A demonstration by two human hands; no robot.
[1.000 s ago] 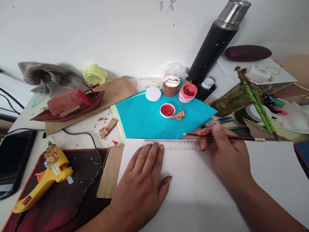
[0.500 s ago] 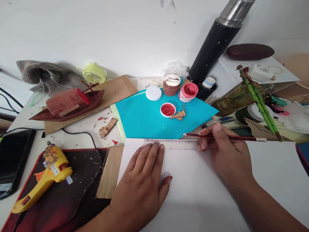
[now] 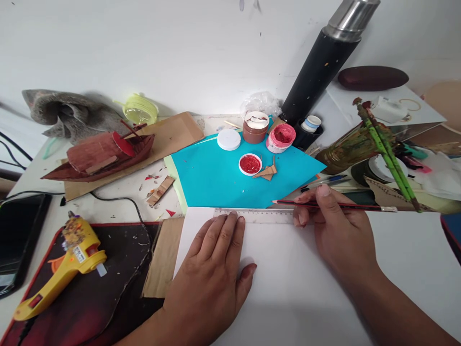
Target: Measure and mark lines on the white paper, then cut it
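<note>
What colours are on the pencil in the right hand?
The pencil has a black and red shaft, seen best in the head view.

The head camera looks forward and down from close above the left hand (image 3: 211,262) and right hand (image 3: 342,235), facing bench (image 3: 90,206) and wall (image 3: 180,53).

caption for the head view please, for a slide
Left hand on a clear ruler over white paper, right hand holding a pencil.

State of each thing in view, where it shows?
Left hand, open, flat
Right hand, curled
Pencil, sharpened, in right hand
Ruler, flat, partly covered
Red paint jar, open
Brown paint jar, openness unclear
Red-painted lid, upturned
Glue gun, on its side
Thermos, capped
Spectacle case, shut
</note>
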